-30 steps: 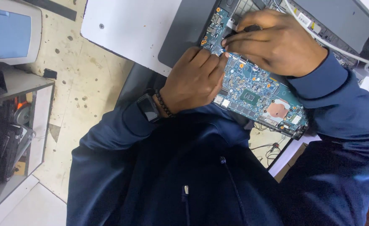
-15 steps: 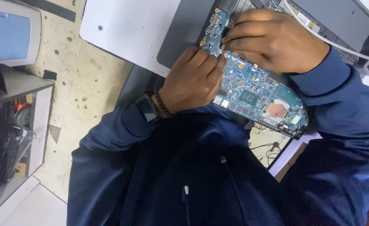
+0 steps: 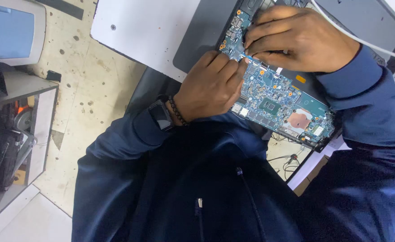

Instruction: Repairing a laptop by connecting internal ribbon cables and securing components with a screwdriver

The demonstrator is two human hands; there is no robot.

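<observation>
A blue-green circuit board [image 3: 278, 105] with a copper pad and a dark chip lies in an open dark laptop shell [image 3: 202, 36] on a white table [image 3: 143, 31]. My left hand [image 3: 211, 85], with a dark watch and a bead bracelet on its wrist, rests curled on the board's near-left part, its fingertips pressing the board. My right hand [image 3: 300, 40] comes in from the right. Its fingers are pinched together on the board's upper left end, almost touching the left fingertips. What they pinch is hidden.
A white cable [image 3: 363, 40] runs over my right wrist. A grey monitor [image 3: 9, 33] and a shelf unit [image 3: 18, 134] with dark gear stand at the left on a stained floor [image 3: 85, 94]. Loose wires [image 3: 287, 161] hang under the table's edge.
The slim dark thing seen in my right fingers a second ago no longer shows. Both hands have drawn closer together on the board's upper left end.
</observation>
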